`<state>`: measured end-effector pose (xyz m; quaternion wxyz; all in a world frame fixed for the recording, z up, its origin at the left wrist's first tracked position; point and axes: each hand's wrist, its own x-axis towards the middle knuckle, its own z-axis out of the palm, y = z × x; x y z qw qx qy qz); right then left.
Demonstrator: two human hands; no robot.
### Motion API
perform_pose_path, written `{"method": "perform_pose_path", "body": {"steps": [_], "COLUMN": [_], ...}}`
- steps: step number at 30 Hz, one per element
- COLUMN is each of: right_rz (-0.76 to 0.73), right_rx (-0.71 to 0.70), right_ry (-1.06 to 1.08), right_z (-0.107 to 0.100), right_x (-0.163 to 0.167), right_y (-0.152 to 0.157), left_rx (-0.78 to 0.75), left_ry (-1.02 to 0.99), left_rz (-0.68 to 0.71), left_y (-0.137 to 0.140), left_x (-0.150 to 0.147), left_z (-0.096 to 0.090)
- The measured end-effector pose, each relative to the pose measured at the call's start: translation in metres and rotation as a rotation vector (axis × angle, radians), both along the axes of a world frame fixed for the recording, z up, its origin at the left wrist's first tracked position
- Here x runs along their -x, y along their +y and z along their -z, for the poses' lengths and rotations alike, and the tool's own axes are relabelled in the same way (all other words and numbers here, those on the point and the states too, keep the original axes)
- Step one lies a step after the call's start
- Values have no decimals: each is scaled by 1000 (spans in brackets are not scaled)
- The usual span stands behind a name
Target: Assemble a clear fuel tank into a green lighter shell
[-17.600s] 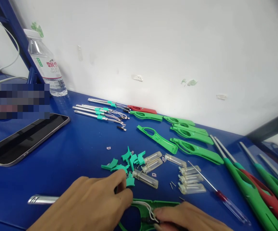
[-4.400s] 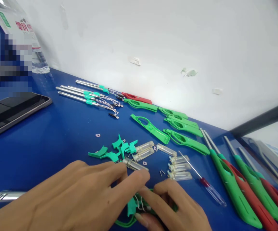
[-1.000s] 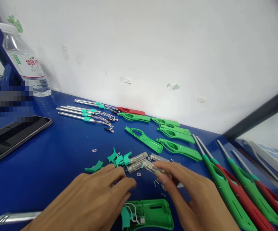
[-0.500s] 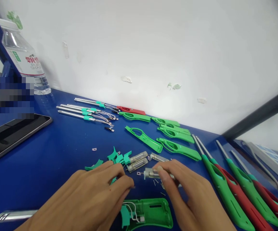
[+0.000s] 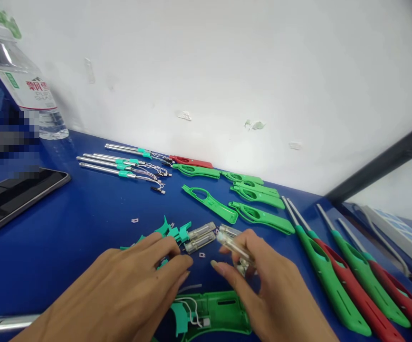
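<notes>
My right hand (image 5: 273, 280) holds a clear fuel tank (image 5: 236, 245), tilted against the curled fingers, with the thumb apart from it. My left hand (image 5: 130, 280) is closed, its fingertips together over a half-shell; what they grip is hidden. A thin pale tube (image 5: 190, 287) shows just below those fingertips. Underneath lies an open green lighter half-shell (image 5: 225, 311) with a teal piece (image 5: 180, 317) and white wires inside. A metal lighter barrel (image 5: 9, 323) passes under my left forearm. Beyond the hands lie more clear fuel tanks (image 5: 200, 241) and teal plastic parts (image 5: 179, 232).
Several metal barrels with wires (image 5: 108, 171) lie at the back left, beside green handle shells (image 5: 211, 204) and a red shell (image 5: 191, 162). Assembled lighters (image 5: 329, 280) line the right. A phone (image 5: 20, 197) and a water bottle (image 5: 31, 88) stand at left. Small metal clips (image 5: 202, 255) are scattered about.
My right hand has tilted the fuel tank, its thumb coming away and dropping lower. The left hand has barely moved, and the thin tube now shows more fully. The view has shifted slightly.
</notes>
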<state>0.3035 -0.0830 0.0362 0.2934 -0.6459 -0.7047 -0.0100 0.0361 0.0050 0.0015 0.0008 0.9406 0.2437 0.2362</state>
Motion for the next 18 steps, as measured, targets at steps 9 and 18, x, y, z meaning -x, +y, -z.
{"method": "perform_pose_path", "body": {"steps": [9, 18], "right_rz": [-81, -132], "right_rx": [-46, -180], "right_ry": [-119, -225], "right_z": [19, 8], "right_x": [21, 22], "right_y": [14, 20], "left_rx": [28, 2], "left_ry": [57, -24], "left_rz": [-12, 42], "left_y": [4, 5], "left_x": [-5, -4], "left_z": [-13, -10]}}
